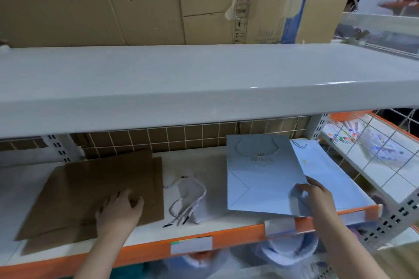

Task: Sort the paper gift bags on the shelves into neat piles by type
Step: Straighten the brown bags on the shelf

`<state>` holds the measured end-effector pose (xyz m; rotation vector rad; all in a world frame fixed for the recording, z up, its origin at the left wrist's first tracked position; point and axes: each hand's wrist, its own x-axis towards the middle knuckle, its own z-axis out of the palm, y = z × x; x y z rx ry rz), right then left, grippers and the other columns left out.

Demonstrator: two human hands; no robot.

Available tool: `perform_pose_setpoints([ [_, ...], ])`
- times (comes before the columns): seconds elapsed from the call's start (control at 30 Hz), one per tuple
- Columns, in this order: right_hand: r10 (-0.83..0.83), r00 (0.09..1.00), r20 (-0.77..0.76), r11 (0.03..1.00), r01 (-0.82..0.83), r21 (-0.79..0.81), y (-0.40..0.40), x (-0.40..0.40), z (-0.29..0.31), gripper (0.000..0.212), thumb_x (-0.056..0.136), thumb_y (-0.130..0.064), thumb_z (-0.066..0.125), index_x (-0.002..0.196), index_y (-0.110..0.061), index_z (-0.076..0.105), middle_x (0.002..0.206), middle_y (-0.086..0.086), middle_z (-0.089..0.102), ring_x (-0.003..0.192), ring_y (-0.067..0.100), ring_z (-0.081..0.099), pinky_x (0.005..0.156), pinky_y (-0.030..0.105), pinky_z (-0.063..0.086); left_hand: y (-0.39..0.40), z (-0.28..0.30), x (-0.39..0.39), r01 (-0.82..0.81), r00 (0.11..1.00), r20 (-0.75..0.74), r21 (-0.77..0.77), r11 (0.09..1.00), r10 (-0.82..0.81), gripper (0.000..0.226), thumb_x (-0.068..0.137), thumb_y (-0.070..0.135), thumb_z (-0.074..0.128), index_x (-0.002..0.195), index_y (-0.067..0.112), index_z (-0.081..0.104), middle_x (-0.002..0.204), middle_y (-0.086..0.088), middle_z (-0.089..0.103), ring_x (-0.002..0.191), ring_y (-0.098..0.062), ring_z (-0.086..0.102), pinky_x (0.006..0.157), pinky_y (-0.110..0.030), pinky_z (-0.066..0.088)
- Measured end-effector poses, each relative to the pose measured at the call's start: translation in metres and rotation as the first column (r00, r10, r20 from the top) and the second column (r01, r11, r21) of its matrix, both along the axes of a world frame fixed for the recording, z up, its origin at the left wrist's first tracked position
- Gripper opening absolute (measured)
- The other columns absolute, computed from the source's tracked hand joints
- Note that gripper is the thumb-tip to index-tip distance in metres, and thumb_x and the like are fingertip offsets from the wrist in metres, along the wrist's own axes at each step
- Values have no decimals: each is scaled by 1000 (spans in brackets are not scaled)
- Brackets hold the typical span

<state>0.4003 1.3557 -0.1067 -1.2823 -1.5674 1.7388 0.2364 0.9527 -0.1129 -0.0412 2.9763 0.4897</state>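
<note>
Left hand (120,207) flat on the flat brown kraft-paper bags (95,195), right hand (314,195) pinching a pale-blue "PRINCE" gift bag (260,179), likely squaring it onto the right pile next.

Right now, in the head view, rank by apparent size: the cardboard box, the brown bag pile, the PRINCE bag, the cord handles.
1. cardboard box
2. brown bag pile
3. PRINCE bag, nearly matching the pile, so uncertain
4. cord handles

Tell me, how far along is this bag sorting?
Partly done. The brown bags already lie stacked under the left hand. The right hand grips a pale blue bag atop another blue bag. A white bag with loose cords between them remains unsorted.
</note>
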Motion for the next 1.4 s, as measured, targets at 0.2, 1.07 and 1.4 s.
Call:
perform_pose_setpoints([
  [0.2, -89, 980, 178, 978, 52, 201, 75, 19, -4, 37, 83, -13, 62, 120, -17, 66, 126, 7, 57, 105, 30, 53, 78, 35, 41, 35, -13, 9, 73, 997, 27, -28, 997, -72, 48, 96, 52, 38, 139, 31, 41, 146, 2, 41, 136, -26, 32, 113, -42, 24],
  [1.07, 118, 478, 870, 531, -771, 352, 66, -9, -12, 56, 79, -71, 52, 126, -42, 48, 144, -4, 43, 133, 24, 35, 104, 46, 29, 49, -34, 26, 42, 993, -102, -117, 992, -54, 50, 94, 46, 39, 141, 29, 38, 143, 2, 39, 131, -21, 32, 106, -40, 27],
  [1.4, 349, 749, 563, 499, -658, 565, -58, -42, 8, 43, 85, -39, 66, 124, -24, 57, 125, 6, 60, 103, 27, 61, 82, 34, 48, 6, -6, 41, 118, 986, -123, 28, 993, -113, 45, 96, 44, 41, 140, 31, 42, 145, 4, 42, 134, -20, 37, 108, -38, 27],
])
